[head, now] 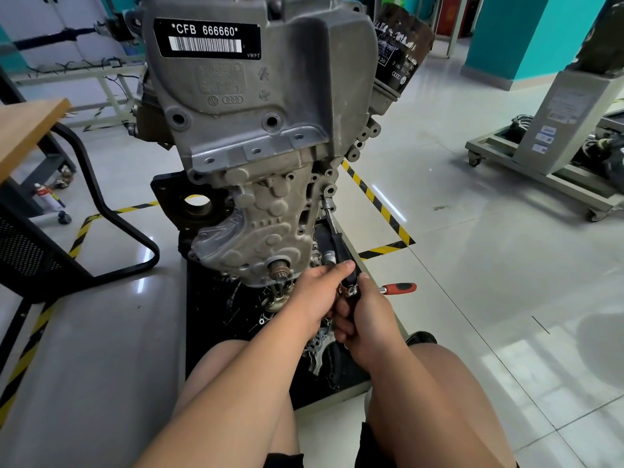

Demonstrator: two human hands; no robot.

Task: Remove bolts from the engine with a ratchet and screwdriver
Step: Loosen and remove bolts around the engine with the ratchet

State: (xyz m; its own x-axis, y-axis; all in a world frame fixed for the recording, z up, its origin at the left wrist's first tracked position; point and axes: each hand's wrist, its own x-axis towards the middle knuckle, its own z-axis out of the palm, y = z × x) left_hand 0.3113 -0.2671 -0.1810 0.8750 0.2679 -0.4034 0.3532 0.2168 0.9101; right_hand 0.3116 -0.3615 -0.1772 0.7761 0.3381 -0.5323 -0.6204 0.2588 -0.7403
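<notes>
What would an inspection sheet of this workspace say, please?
Surface: tiled floor; black mat under engine.
Job's things: black tool reaches up to the engine's side; red tool lies on the floor.
Clutter: loose metal parts on the mat; spray can by the table.
Grips: left grip and right grip both hold the black tool's handle.
Cables: wires on a far bench.
Surroundings: chair, wheeled stand, hazard tape.

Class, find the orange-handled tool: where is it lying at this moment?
The orange-handled tool lies on the pale floor in the head view, just right of the right hand, nearer the camera than the yellow-and-black tape.
</notes>
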